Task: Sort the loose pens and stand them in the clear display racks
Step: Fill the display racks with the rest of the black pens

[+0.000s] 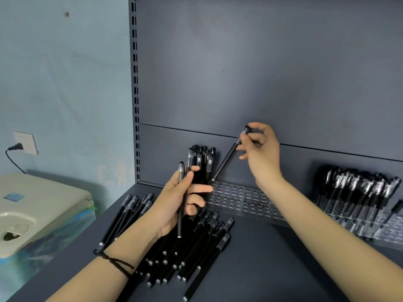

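Loose black pens: slim, frosted caps, heaped on the dark grey metal shelf.
Left hand: fingers curled round upright pens.
Clear plastic rack: along the shelf's back edge; standing cluster at its left end, open holes rightward.
Right hand: thumb and fingers pinch one slanted black pen, tip at the rack.
Far right: second clear rack, filled.

Dark grey shelf. A heap of loose black pens lies at centre front, with a smaller cluster to its left. Along the back stand a clear display rack, with upright pens at its left end, and a second rack, filled.
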Demonstrator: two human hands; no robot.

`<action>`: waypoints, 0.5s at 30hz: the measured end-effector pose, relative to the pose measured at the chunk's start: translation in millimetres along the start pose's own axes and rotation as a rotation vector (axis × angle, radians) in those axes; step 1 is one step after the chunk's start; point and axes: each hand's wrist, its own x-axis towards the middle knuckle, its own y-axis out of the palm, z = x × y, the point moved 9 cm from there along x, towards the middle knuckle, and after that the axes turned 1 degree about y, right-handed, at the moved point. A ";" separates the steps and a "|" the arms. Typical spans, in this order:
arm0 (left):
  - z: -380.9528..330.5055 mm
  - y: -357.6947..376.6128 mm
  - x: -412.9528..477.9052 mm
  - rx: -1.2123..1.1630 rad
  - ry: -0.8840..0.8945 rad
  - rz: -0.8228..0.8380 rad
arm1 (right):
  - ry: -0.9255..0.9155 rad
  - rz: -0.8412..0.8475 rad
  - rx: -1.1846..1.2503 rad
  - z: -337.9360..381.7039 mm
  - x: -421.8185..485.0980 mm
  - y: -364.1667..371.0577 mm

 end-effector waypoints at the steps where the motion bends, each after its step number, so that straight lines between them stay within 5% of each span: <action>1: -1.2 -2.6 1.0 -0.013 0.006 -0.009 | -0.042 -0.004 -0.056 1.3 1.9 -1.9; 15: 19.0 4.8 -1.0 -0.154 -0.259 0.127 | -0.126 0.209 -0.430 -27.4 -4.2 29.4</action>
